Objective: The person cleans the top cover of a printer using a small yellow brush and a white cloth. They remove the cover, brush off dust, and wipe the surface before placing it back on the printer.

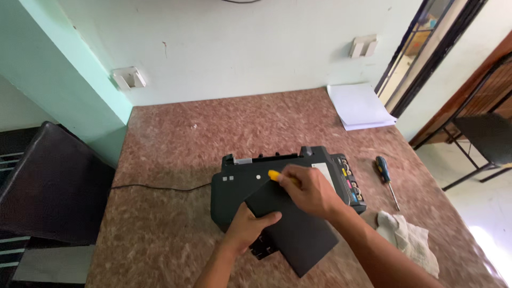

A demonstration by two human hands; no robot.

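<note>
Near the centre of the frame, the left hand (249,226) gripped the edge of a dark flat panel (296,234) lying tilted over the black printer (234,186). The right hand (311,191) closed around what seemed a yellow-handled tool (275,175). A screwdriver (386,178) and white cloth (408,237) lay at right.

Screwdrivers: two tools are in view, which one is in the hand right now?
The yellow-handled tool, gripped in the right hand over the black printer. The dark-handled screwdriver lies untouched on the table, right of the printer.
</note>
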